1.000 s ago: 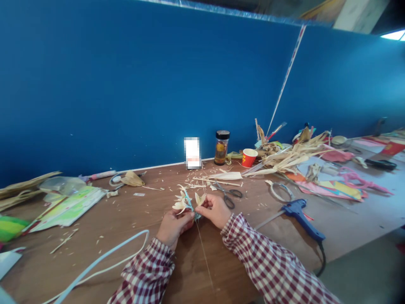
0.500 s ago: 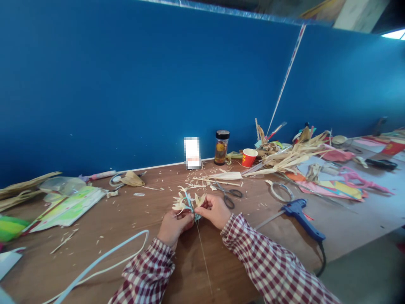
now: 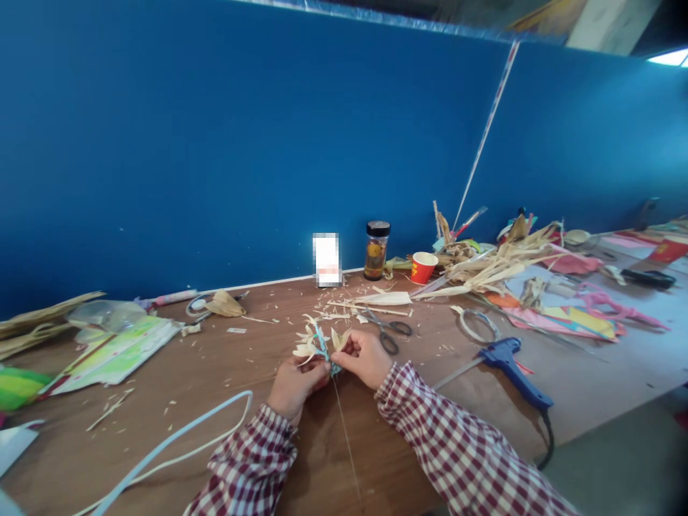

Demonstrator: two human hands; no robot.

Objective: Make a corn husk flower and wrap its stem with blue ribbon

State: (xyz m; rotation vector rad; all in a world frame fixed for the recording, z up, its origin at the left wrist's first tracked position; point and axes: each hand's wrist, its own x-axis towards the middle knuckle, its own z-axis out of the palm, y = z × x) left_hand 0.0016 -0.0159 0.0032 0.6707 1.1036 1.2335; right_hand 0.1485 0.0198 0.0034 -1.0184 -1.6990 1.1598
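Observation:
Between my two hands is a small corn-husk flower [image 3: 305, 350] with pale, pointed petals and a light blue strip at its middle. My left hand [image 3: 295, 385] is closed on its lower left part, thumb and fingers pinched together. On the other side my right hand [image 3: 368, 358] pinches a pale husk petal [image 3: 339, 340] at its base. A thin thread [image 3: 347, 437] runs down from the flower toward the front of the table. Scissors [image 3: 395, 331] lie just beyond my right hand. My fingers hide the flower's base.
A blue glue gun [image 3: 513, 369] lies right of my right forearm. Behind stand a lidded jar [image 3: 377, 252] and a red paper cup [image 3: 424, 269], beside heaped corn husks [image 3: 499, 261]. A white cable [image 3: 198, 416] loops at the left. Husk scraps litter the wooden table [image 3: 215, 380].
Almost nothing differs. The flower shifts very slightly in my fingers, while both hands keep their places and their pinch.

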